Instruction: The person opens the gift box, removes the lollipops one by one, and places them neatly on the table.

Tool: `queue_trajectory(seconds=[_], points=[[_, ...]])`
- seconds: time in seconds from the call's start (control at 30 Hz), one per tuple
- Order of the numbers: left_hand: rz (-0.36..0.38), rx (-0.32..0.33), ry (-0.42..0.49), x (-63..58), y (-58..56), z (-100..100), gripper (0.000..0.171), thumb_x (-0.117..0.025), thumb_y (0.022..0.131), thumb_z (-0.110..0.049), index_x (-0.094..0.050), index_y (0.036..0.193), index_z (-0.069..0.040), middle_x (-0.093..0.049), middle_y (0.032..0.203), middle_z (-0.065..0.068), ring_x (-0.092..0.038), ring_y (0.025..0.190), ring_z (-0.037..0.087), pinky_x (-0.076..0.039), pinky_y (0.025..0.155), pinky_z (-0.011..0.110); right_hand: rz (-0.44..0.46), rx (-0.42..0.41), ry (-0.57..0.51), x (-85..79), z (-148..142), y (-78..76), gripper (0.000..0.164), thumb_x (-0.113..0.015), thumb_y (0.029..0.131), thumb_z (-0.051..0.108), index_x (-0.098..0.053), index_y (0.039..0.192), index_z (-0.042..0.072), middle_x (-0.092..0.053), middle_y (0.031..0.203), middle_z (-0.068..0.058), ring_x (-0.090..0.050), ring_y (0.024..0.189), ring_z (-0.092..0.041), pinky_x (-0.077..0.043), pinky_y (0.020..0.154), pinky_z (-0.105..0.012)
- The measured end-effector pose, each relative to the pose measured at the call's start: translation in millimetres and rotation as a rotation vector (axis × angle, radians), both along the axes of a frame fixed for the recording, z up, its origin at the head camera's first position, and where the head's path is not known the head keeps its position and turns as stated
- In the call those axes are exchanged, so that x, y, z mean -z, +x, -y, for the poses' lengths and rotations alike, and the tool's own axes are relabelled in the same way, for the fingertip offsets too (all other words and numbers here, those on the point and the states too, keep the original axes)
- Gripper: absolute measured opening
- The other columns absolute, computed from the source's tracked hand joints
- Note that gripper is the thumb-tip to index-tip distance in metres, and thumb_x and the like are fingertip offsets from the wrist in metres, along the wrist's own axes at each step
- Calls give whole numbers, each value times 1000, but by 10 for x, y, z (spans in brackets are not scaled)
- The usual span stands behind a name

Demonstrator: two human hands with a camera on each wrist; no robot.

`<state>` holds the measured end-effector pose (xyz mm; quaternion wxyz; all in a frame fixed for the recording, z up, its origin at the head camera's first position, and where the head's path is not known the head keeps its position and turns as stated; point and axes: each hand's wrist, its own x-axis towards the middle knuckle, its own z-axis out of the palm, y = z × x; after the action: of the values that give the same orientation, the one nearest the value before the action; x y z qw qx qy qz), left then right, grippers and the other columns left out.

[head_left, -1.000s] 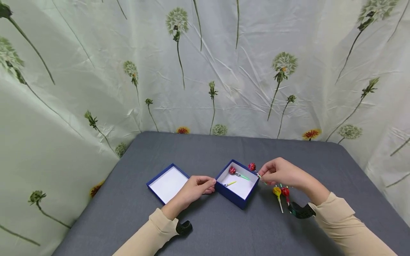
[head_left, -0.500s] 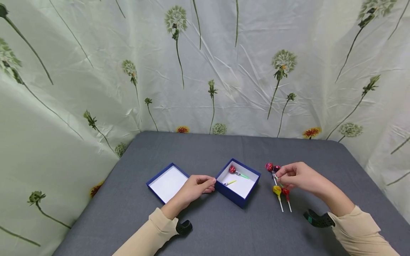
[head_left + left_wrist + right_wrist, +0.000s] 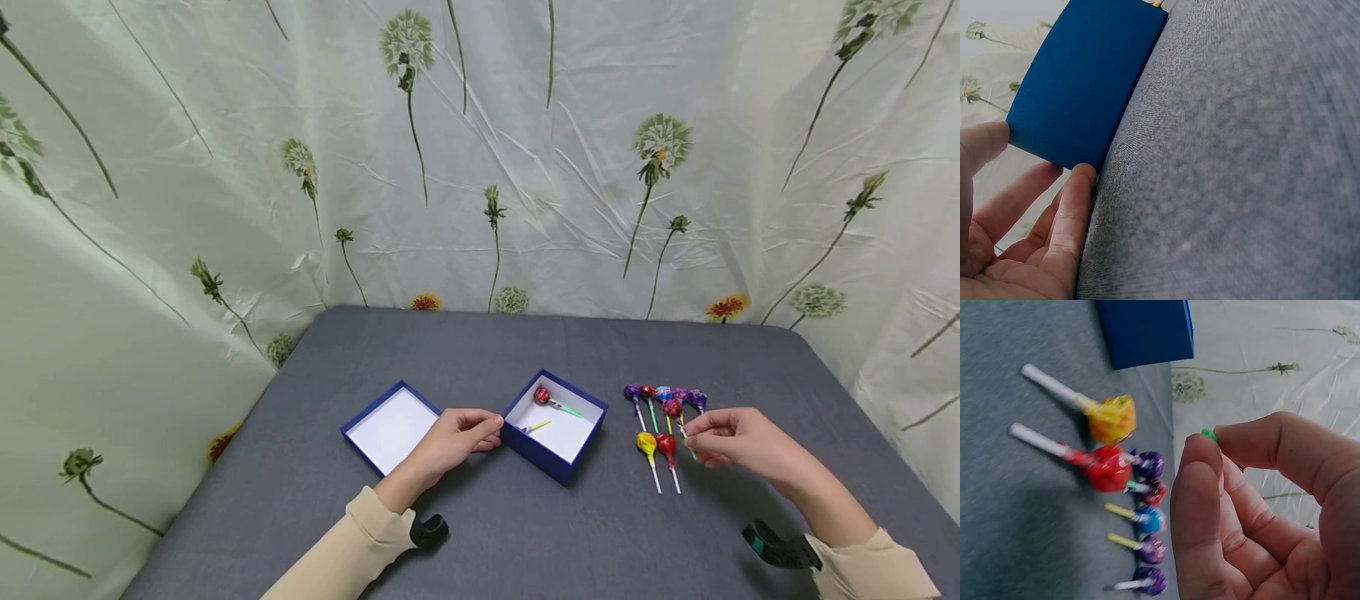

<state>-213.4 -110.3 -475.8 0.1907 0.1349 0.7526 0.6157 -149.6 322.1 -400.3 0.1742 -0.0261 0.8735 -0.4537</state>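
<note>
My right hand [image 3: 742, 442] pinches a lollipop by its green stick [image 3: 1209, 434] between thumb and fingertips. That lollipop's red wrapped head [image 3: 672, 408] points away from me, over the row of other lollipops. In the middle stands an open blue box [image 3: 546, 457] with a white inside. My left hand [image 3: 461, 442] holds its left corner, thumb near the upper edge and fingertips low on the side. Inside the box lie a red lollipop [image 3: 542, 396] with a green stick and a yellow stick [image 3: 539, 427], its head hidden by the wall.
The box lid [image 3: 392, 429] lies white side up left of the box, partly behind my left hand. A yellow lollipop [image 3: 647, 444] and a red lollipop [image 3: 666, 446] lie nearest me. Behind them several lollipops form a row, including a blue one [image 3: 663, 393]. A flowered curtain [image 3: 480, 167] hangs behind.
My right hand has moved from the box's right edge to the right with the lollipop, uncovering the row of lollipops. My left hand stays at the box corner.
</note>
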Motion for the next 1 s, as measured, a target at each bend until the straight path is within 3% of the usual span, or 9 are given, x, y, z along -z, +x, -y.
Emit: queue_trajectory(seconds=[0.37, 1.0], points=[[3, 6, 1, -7, 2, -23, 35, -66, 109, -28, -75, 128, 0, -77, 121, 12, -75, 104, 15, -64, 98, 33, 73, 72, 3, 250, -142, 96, 33, -64, 106, 17, -68, 119, -13, -76, 91, 1, -67, 76, -8, -63, 71, -25], [2, 4, 0, 13, -2, -44, 34, -66, 109, -28, -75, 127, 0, -78, 121, 12, -76, 104, 15, -64, 98, 33, 93, 125, 19, 423, -74, 163, 26, -69, 103, 14, -70, 110, -11, -72, 82, 5, -64, 71, -8, -62, 67, -24]])
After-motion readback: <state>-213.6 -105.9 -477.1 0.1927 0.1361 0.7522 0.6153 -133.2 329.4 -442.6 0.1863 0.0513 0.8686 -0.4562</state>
